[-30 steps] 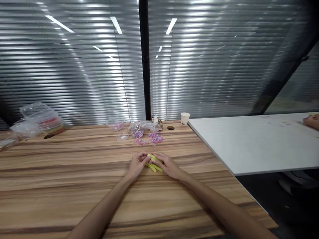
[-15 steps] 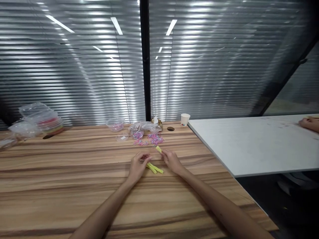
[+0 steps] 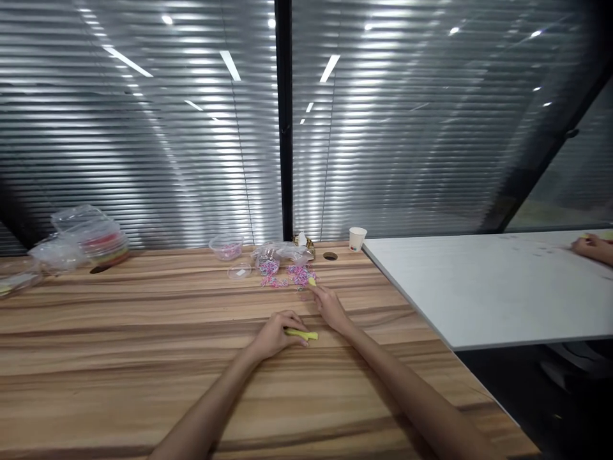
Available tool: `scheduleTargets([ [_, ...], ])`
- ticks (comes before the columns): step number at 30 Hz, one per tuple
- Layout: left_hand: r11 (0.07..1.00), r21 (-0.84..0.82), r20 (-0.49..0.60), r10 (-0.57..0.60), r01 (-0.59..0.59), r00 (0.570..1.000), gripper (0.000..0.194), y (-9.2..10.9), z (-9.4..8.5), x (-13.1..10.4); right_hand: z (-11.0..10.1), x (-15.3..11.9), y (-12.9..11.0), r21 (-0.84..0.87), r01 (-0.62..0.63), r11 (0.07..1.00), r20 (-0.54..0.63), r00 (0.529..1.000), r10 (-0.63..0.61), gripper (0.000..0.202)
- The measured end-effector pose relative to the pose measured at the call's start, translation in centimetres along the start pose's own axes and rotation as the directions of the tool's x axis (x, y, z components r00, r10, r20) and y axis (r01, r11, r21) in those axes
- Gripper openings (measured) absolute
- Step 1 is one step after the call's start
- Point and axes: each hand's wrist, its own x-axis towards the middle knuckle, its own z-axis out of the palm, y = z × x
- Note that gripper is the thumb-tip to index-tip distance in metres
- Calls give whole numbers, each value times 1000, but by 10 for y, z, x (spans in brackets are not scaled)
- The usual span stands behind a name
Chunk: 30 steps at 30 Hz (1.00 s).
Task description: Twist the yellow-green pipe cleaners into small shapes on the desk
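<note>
My left hand [image 3: 278, 333] is closed around a yellow strip [image 3: 309, 335] low over the wooden table, and the strip's end sticks out to the right past the fingers. Up and to the right, my right hand [image 3: 330, 308] pinches a second yellow strip [image 3: 312, 281], of which only a short tip shows. That tip is at the near edge of a loose pile of small pink, purple and blue bits [image 3: 301, 275], perhaps tiny elastic bands. Whether it touches them I cannot tell.
Behind the pile lie a clear bag [image 3: 292, 251], a clear tub [image 3: 227, 248] and a round lid [image 3: 239, 271]. A paper cup [image 3: 357, 239] stands by the white table [image 3: 479, 287]. Stacked colored discs in plastic [image 3: 103, 243] sit at left. Another person's hand [image 3: 594, 248] is far right.
My right hand has moved its yellow strip slightly to the right, beside the pile. My left hand has moved right and nearer me, its fingers now covering more of the yellow strips. The view has tilted slightly.
</note>
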Motion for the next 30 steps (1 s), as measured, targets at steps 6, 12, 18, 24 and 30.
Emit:
scheduleTargets([
  [6, 995, 101, -161, -1, 17, 987, 23, -8, 5, 3, 2, 4, 6, -1, 102, 995, 65, 993, -101, 42],
  [12, 984, 173, -186, -19, 52, 982, 25, -12, 5, 3, -7, 0, 9, -106, 196, 975, 149, 972, -179, 39],
  [18, 976, 211, -163, -21, 56, 986, 26, -13, 5, 3, -15, -5, 4, -482, 351, 803, 358, 915, -186, 47],
  [24, 981, 193, -136, -7, 33, 991, 27, -5, 5, 4, -9, -2, 4, -571, 414, 708, 397, 895, -204, 49],
  [30, 989, 131, -188, -48, 73, 981, 31, 0, 1, 5, -6, 1, 6, -571, 475, 670, 417, 870, -261, 44],
])
